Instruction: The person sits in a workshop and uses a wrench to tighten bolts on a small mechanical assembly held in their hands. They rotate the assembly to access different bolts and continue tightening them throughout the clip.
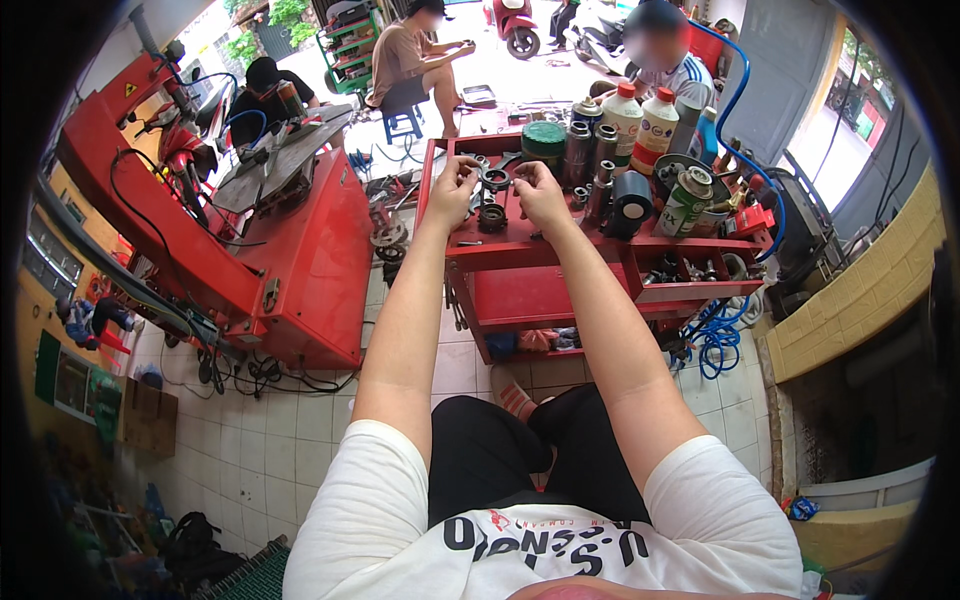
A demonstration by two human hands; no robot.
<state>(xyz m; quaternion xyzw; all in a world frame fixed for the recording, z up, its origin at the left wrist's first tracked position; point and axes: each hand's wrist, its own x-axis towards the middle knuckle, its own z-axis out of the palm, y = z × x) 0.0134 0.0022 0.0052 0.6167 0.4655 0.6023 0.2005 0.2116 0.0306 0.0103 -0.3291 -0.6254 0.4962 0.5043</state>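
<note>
Both my arms reach forward over the top tray of a red tool cart (470, 255). My left hand (455, 192) is at the tray's left side, its fingers curled and pinched together. Across from it, my right hand (540, 200) is also closed, thumb and fingertips drawn together. A dark ring-shaped metal part (495, 179) sits between the two sets of fingertips; whether either hand touches it is too small to tell. Just below it stands a second dark round metal part (491, 218). Several wrenches (507, 160) lie behind the hands.
Metal sockets (577, 155), a green tub (543, 142), white bottles with red caps (622, 122) and a green spray can (686, 200) crowd the cart's right side. A red machine (310, 270) stands left. A blue hose (742, 90) hangs at right. Other people work beyond.
</note>
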